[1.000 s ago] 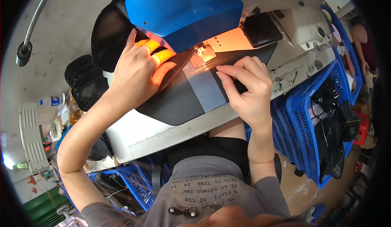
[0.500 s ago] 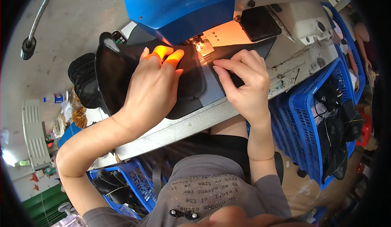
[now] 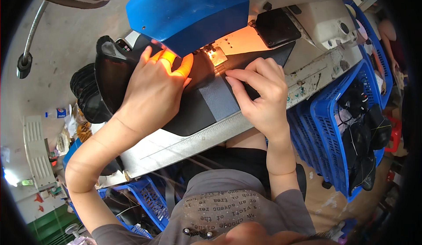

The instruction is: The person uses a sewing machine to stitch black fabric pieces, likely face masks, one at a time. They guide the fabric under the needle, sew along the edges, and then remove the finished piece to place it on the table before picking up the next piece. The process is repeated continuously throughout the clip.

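A black fabric piece [image 3: 195, 108] with a grey panel [image 3: 220, 100] lies on the white sewing table [image 3: 176, 144], under the needle foot [image 3: 215, 53] of a blue sewing machine [image 3: 184, 12]. My left hand [image 3: 154, 84] presses flat on the black fabric left of the needle, fingers lit orange by the machine lamp. My right hand [image 3: 259, 89] rests on the fabric to the right, fingertips pinching its edge just beside the needle foot.
A stack of black pieces [image 3: 90, 93] sits at the table's left end. Blue plastic crates [image 3: 347, 113] holding dark items stand to the right. Another blue crate [image 3: 145, 196] is under the table on the left. A grey floor lies beyond.
My left hand slid right and forward with the fabric, closer to the needle. The fabric shifted under the machine. My right hand stayed beside the needle foot.
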A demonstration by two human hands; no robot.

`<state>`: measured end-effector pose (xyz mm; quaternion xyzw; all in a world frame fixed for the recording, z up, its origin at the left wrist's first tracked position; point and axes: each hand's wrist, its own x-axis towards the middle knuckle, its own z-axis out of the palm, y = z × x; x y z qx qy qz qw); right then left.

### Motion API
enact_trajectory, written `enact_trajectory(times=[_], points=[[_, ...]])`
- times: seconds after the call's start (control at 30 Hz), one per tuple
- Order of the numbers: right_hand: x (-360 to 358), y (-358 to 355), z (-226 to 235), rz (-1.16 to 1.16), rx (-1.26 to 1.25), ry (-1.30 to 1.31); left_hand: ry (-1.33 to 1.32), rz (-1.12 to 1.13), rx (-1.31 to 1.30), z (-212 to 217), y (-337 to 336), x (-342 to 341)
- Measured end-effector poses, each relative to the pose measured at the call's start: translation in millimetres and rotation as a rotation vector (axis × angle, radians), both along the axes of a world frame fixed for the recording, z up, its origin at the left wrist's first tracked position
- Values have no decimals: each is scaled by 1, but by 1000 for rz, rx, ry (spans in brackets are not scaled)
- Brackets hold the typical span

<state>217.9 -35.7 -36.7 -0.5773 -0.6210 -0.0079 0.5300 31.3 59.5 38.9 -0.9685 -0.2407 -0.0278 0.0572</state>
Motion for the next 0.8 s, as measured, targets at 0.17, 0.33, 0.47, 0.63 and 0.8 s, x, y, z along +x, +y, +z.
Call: enact_trajectory(times=[0.17, 0.33, 0.47, 0.63, 0.8], points=[[1, 0, 0, 9, 2, 2, -125, -72, 67, -4, 20, -2], [0, 1, -1, 13, 10, 0, -114, 31, 59, -10, 24, -7], [0, 1, -1, 5, 3, -2, -156, 131, 167, -19, 14, -5], [-2, 1, 0, -3, -9, -6, -188, 297, 300, -32, -7, 3], [-4, 1, -1, -21, -9, -20, -217, 438, 361, -39, -20, 16]])
